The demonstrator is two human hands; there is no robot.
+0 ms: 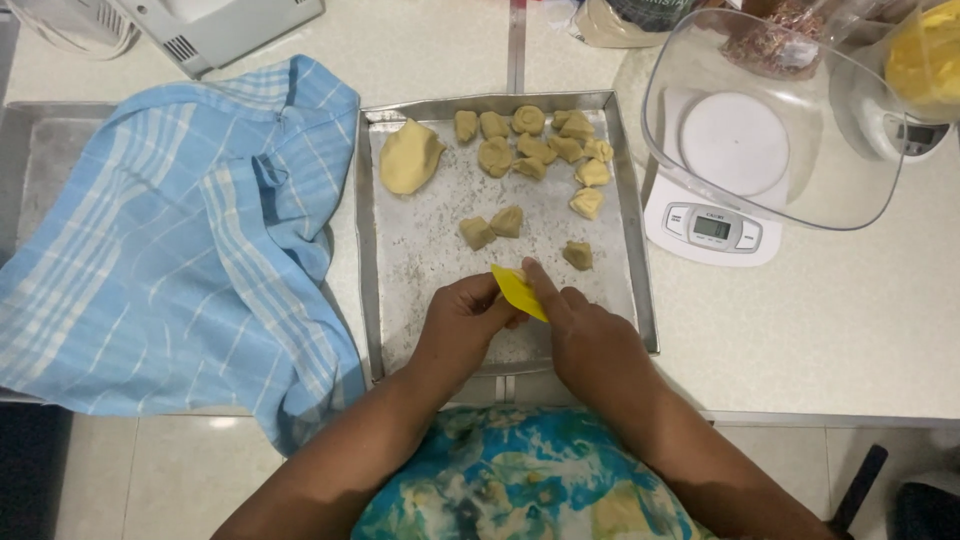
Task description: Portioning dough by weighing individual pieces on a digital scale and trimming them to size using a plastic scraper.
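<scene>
- The light is bright and even.
- Soft, small shadows sit under the hands (pixel 520 320).
- The clear bowl (pixel 860 190) shines a little.
- The picture is sharp.

You have one view only, from the camera on your head. It looks almost straight down over your own forearms at the counter, close in, with the tray (pixel 367 250) at centre, the cloth (pixel 170 240) at left and the scale (pixel 712 228) at right.

Yellow scraper (pixel 520 292) partly hidden by hands; scale (pixel 712 230) display unreadable; jars cut off top edge.
</scene>
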